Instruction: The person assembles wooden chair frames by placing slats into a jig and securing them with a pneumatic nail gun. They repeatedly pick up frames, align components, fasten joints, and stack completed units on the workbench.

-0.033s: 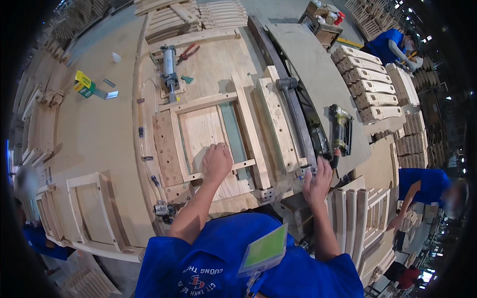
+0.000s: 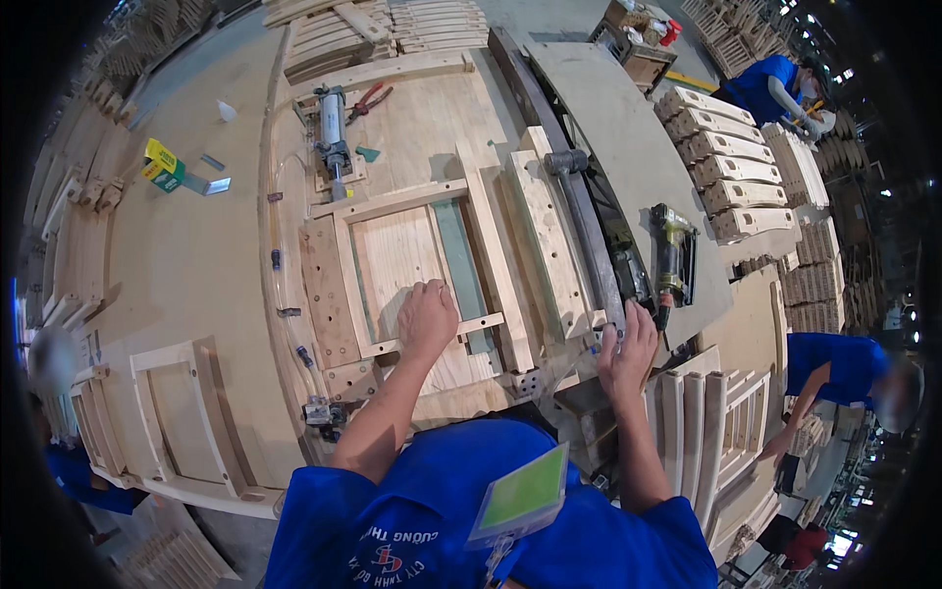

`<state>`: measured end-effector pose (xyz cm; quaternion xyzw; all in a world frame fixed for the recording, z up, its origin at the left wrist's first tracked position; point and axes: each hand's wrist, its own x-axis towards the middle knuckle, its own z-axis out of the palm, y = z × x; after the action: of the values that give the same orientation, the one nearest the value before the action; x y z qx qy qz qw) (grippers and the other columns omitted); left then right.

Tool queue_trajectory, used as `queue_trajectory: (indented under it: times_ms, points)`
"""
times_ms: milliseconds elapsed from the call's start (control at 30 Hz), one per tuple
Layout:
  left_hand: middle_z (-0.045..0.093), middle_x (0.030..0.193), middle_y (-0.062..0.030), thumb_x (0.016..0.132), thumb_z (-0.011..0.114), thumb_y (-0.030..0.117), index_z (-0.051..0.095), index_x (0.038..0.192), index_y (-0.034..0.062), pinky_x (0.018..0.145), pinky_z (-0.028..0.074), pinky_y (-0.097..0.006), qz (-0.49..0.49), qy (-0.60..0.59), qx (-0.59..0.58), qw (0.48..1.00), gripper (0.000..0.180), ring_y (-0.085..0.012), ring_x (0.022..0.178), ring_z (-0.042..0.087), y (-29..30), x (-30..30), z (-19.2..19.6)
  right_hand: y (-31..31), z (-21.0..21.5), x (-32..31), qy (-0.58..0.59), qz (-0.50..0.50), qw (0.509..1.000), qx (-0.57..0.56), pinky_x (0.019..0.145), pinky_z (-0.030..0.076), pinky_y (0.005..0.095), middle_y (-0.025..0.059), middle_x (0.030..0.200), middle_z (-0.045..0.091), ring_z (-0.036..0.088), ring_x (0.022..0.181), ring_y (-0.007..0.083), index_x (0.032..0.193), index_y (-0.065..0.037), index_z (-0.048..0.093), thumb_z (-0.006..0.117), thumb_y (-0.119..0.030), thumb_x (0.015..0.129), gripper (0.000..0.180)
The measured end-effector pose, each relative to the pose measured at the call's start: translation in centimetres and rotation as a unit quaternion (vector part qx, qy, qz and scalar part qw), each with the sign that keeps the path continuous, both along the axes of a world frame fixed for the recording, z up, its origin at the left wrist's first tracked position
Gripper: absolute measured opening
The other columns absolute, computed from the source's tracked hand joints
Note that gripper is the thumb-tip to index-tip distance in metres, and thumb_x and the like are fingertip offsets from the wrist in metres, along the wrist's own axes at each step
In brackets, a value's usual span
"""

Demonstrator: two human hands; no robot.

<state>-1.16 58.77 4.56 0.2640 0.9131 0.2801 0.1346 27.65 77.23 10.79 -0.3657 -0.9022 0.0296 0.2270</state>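
A pale wooden frame [image 2: 392, 201] lies clamped in a jig on the workbench. My left hand [image 2: 426, 316] presses flat on the frame's near rail, fingers together, holding nothing. My right hand [image 2: 628, 353] rests with spread fingers on the near end of a long dark metal bar [image 2: 581, 221] at the jig's right side. A pneumatic cylinder [image 2: 333, 133] is mounted at the far end of the jig. I cannot tell whether the right hand grips the bar or only touches it.
A nail gun [image 2: 673, 257] lies on a board to the right. Red pliers [image 2: 369, 98] and a yellow-green box [image 2: 161, 163] sit farther off. Finished frames [image 2: 186, 422] lie at the left, stacked wooden parts [image 2: 731, 167] at the right. Other people in blue work nearby.
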Motion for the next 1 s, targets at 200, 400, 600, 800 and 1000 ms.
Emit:
queue_trajectory:
  times_ms: [200,400,600,800,1000]
  points:
    - [0.066,0.117,-0.0205,0.107,0.050,0.024,0.066,0.122,0.0045,0.099,0.052,-0.051,-0.011,-0.042,-0.064,0.997,0.029,-0.0399,0.114,0.064,0.5,-0.3,0.5,-0.8,0.3,-1.5,-0.084,-0.003,0.996,-0.032,0.116,0.036,0.0562,0.0232,0.146,0.055,0.050,0.136,0.0467,0.148,-0.001,0.053,0.074,-0.023,0.094,0.062]
    - [0.065,0.117,-0.0197,0.107,0.050,0.024,0.066,0.122,0.0058,0.101,0.051,-0.052,-0.006,-0.056,-0.071,0.996,0.029,-0.0392,0.116,0.063,0.5,-0.3,1.1,2.8,1.0,-8.6,-0.026,0.038,0.991,-0.127,0.099,0.051,0.0539,0.0243,0.130,0.063,0.061,0.119,0.0459,0.138,-0.001,0.060,0.074,-0.025,0.093,0.052]
    - [0.066,0.116,-0.0185,0.105,0.051,0.023,0.068,0.119,0.0076,0.098,0.052,-0.052,-0.009,-0.039,-0.058,0.997,0.027,-0.0395,0.112,0.065,0.5,-0.2,0.9,5.2,-2.1,-18.6,-0.077,-0.029,0.976,-0.202,0.094,0.055,0.0560,0.0228,0.121,0.066,0.068,0.109,0.0442,0.126,-0.004,0.065,0.074,-0.025,0.092,0.041]
    - [0.066,0.116,-0.0182,0.104,0.053,0.022,0.068,0.119,0.0081,0.100,0.052,-0.052,-0.023,-0.041,-0.048,0.998,0.026,-0.0391,0.113,0.065,1.2,-0.3,1.1,6.4,-2.6,-19.5,0.077,-0.049,0.969,-0.228,0.079,0.057,0.0471,0.0169,0.092,0.068,0.072,0.092,0.0339,0.121,-0.002,0.064,0.068,-0.027,0.098,0.033]
    - [0.067,0.115,-0.0196,0.105,0.053,0.023,0.068,0.120,0.0079,0.100,0.051,-0.052,0.007,-0.037,-0.051,0.998,0.026,-0.0401,0.112,0.065,0.0,-0.2,-0.1,-2.6,10.1,-14.0,0.276,0.012,0.781,-0.560,0.040,0.033,0.0244,-0.0042,0.074,0.050,0.042,0.051,0.0024,0.114,-0.005,0.062,0.057,-0.036,0.111,0.032]
